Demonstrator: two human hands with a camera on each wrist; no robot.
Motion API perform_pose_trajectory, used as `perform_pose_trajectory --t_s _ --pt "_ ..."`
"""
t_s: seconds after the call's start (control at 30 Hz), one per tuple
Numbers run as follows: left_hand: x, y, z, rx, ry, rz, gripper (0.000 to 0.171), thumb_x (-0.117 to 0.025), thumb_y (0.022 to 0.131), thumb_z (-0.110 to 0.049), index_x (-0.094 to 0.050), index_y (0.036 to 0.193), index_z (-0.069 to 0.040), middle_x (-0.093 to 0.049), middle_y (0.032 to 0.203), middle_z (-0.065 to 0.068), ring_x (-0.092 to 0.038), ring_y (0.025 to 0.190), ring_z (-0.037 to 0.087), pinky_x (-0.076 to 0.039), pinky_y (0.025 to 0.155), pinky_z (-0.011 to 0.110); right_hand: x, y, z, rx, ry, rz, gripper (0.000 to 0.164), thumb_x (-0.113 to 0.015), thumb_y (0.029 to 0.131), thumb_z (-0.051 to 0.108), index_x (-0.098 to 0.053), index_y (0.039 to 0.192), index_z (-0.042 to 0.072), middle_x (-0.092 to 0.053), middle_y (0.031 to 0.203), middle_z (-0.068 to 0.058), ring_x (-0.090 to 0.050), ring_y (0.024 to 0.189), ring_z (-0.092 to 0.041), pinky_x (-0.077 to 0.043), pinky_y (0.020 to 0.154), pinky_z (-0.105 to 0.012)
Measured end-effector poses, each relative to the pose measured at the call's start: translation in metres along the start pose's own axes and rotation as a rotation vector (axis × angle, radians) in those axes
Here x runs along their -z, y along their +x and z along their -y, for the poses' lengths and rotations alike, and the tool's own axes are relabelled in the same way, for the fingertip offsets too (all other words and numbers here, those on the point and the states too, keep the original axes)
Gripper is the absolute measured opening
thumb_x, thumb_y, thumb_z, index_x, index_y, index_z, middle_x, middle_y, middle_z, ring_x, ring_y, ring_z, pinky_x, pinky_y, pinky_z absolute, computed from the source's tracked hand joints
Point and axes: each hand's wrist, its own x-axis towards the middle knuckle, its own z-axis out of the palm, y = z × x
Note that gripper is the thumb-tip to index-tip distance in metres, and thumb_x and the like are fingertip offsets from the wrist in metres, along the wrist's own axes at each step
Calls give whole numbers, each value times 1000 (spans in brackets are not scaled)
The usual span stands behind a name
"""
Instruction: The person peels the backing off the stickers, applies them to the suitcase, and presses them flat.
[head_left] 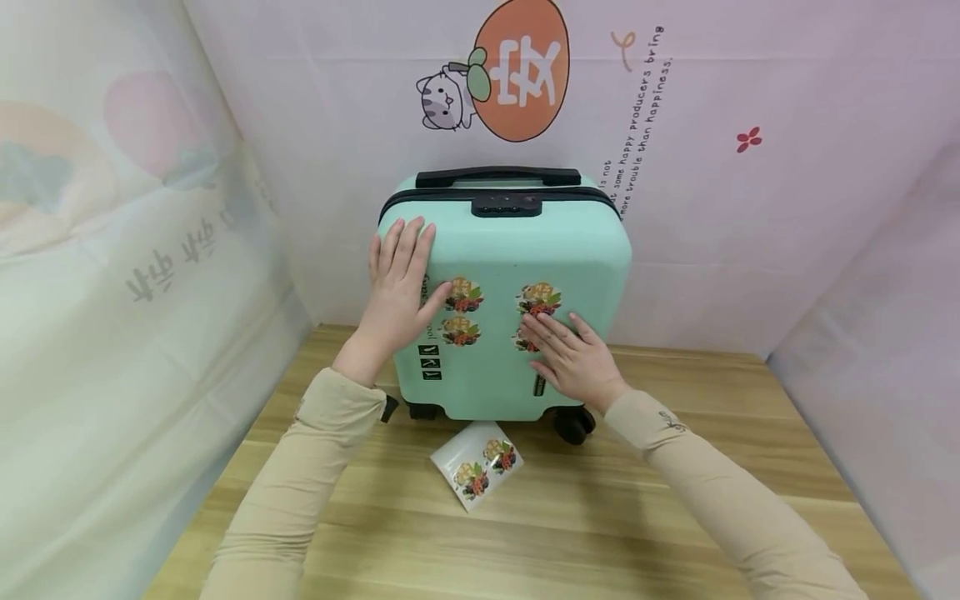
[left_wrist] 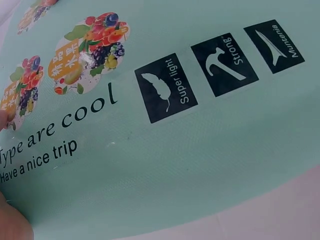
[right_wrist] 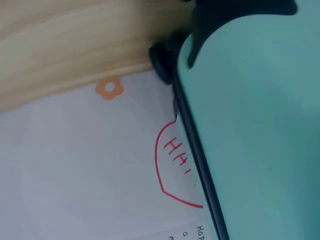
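Pale printed curtains (head_left: 712,258) enclose a wood-grain table (head_left: 390,542), on which a mint-green suitcase (head_left: 487,379) stands upright near the back curtain. Well apart from each other, both hands lie on its front with fingers extended, the left hand (head_left: 401,287) at the upper left and the right hand (head_left: 577,358) lower right, partly hiding what seems to be a fruit sticker (head_left: 522,341), while a white sheet (head_left: 463,442) bearing two similar stickers (head_left: 472,481) lies at the suitcase's foot.
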Motion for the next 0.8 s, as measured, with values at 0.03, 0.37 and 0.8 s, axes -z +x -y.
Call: perform_pose_trajectory --t_s 0.03,0.37,0.8 --pt "0 0 0 -3 3 -1 69 -56 94 -28 -23 149 -3 -21 153 16 -8 143 34 3 115 54 0 0 1 -8 3 0 59 -12 103 47 5 152 19 15 157 7 12 145 -8 -1 120 -33" --pt "-2 -1 -3 -22 18 -7 68 -56 95 -27 -22 148 -2 -20 152 17 -8 142 35 1 114 55 -9 -10 24 94 97 65 68 -28 101 46 6 152 15 13 158 4 10 145 -11 -4 120 -34" --pt "0 -2 0 -64 10 -37 67 -59 93 -26 -25 146 0 -22 151 19 -10 142 37 -1 113 58 -9 -6 5 37 -51 5 60 -17 103 47 2 153 20 12 158 8 9 146 -8 -8 119 -33"
